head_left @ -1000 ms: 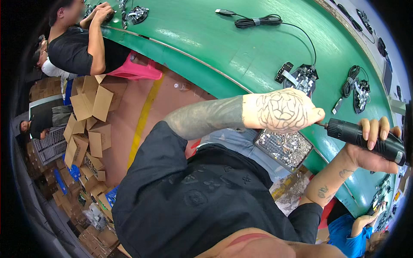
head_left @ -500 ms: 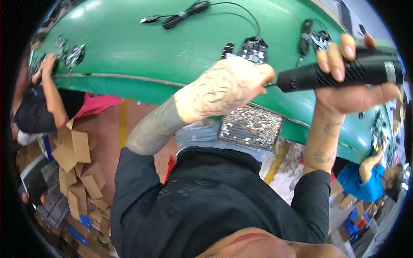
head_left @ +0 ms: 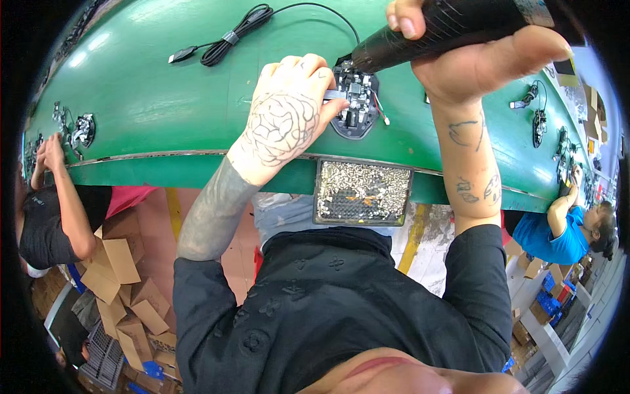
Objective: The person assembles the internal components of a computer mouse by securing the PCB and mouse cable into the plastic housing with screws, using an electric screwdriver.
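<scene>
An opened computer mouse point(head_left: 357, 105) lies on the green table, its circuit board bare in a black base. A grey ribbon cable point(head_left: 335, 94) runs from it under my left hand point(head_left: 285, 108). The fingers of that hand are curled, with the thumb on the mouse's left edge; what else they may hold is hidden. My right hand point(head_left: 472, 69) is wrapped round a black electric screwdriver point(head_left: 433, 33), tilted with its nose down at the mouse's far end. The bit is hidden. A coiled black USB cable point(head_left: 239, 36) leads from the mouse.
A tray of small screws point(head_left: 364, 194) sits at the table's near edge point(head_left: 216, 152). Another opened mouse point(head_left: 539, 128) lies right, more parts point(head_left: 82, 130) far left. Co-workers sit left point(head_left: 62, 220) and right point(head_left: 551, 230). Cardboard boxes point(head_left: 118, 269) stand on the floor.
The screwdriver has swung from beside my left hand up to the mouse's far end. My left hand has moved left onto the mouse's edge, and the mouse now shows more fully.
</scene>
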Motion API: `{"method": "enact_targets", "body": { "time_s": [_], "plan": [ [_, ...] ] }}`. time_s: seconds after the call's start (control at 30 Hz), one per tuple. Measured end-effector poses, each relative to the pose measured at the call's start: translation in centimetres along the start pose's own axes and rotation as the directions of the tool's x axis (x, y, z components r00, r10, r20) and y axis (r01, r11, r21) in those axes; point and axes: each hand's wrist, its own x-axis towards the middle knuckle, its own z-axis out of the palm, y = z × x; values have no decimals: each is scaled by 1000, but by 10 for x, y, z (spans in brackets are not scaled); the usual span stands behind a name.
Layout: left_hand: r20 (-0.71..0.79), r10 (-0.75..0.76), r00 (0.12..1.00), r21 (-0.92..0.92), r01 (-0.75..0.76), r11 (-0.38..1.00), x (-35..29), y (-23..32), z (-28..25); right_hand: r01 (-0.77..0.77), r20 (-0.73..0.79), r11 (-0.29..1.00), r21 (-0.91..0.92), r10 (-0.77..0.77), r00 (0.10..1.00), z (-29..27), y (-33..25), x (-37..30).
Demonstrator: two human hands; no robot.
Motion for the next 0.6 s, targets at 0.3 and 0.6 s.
{"method": "enact_targets", "body": {
  "time_s": [0.3,0.6],
  "plan": [
    [-20,-29,999,8,29,1000,0,4,3,-36,3,999,-24,36,999,-1,10,-3],
    [-27,-38,999,7,38,999,0,7,6,-152,206,980,129,124,971,-13,26,-20]
  ]
}}
